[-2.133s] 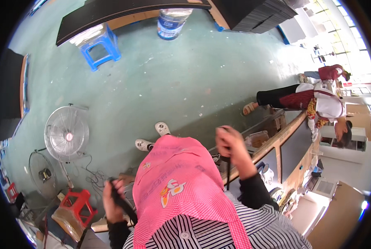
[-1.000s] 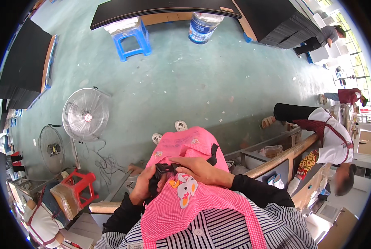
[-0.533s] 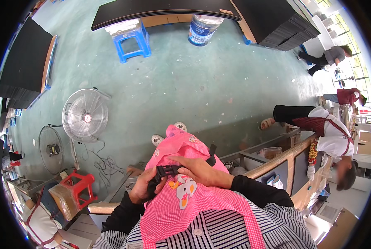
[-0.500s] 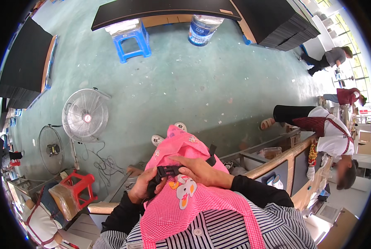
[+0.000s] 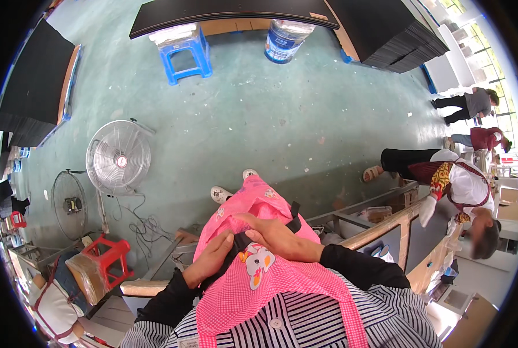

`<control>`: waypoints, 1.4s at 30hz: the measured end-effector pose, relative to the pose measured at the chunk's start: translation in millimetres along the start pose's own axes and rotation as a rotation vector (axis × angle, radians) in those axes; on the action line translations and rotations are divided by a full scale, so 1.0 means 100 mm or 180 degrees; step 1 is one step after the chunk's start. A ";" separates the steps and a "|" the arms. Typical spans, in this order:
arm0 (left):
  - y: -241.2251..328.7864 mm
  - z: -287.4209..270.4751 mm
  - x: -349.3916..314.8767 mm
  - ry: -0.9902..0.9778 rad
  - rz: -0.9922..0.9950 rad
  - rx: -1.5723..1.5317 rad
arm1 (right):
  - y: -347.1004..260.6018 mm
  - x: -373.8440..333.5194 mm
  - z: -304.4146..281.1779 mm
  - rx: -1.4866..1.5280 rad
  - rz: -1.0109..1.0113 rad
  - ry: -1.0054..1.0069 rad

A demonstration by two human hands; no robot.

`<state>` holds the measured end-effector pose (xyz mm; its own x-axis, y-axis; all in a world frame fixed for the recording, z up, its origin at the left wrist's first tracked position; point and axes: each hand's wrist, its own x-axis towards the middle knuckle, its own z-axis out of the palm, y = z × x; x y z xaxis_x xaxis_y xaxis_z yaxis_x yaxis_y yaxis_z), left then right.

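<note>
My left hand (image 5: 211, 259) and my right hand (image 5: 286, 240) meet at my waist, in front of a pink checked apron (image 5: 314, 285) with a cartoon animal patch. Both are closed on a black buckle belt (image 5: 240, 243). The left fingers and thumb cover most of its buckle; only a dark piece shows between the hands. From behind my right hand, a loose strap end (image 5: 295, 209) sticks up. Further belt runs down under my left wrist, lying against the apron.
A workbench with a wooden edge (image 5: 360, 239) lies to my right, where a gloved co-worker (image 5: 467, 180) stands. Left are a floor fan (image 5: 120, 158), loose cables and a red stool (image 5: 109, 261). Ahead, a blue stool (image 5: 184, 56) and a bucket (image 5: 284, 43) support black panels.
My left fingers have closed over the buckle, which showed plainly before. My right hand has barely moved. The co-worker at right has raised a gloved hand off the bench.
</note>
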<state>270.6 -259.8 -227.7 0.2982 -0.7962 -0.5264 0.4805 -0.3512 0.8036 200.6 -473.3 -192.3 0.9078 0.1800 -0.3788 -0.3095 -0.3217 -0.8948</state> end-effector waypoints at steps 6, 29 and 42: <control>0.26 -0.17 0.02 -0.0070 -0.0655 -0.0676 | 0.18 0.15 0.11 -0.0062 -0.0305 0.0495; 0.40 -0.32 -0.24 0.0166 0.0484 0.1468 | 1.12 -0.83 -0.70 -0.1629 0.1132 0.1454; -1.76 -1.26 -0.62 0.0970 -0.1159 -0.0252 | 2.07 -1.29 0.36 0.2418 0.3354 0.3721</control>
<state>271.9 -86.9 -371.5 0.3213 -0.4435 -0.8367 0.6564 -0.5326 0.5344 9.0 -529.9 -337.5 -0.1484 -0.6182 -0.7719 -0.5923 0.6806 -0.4312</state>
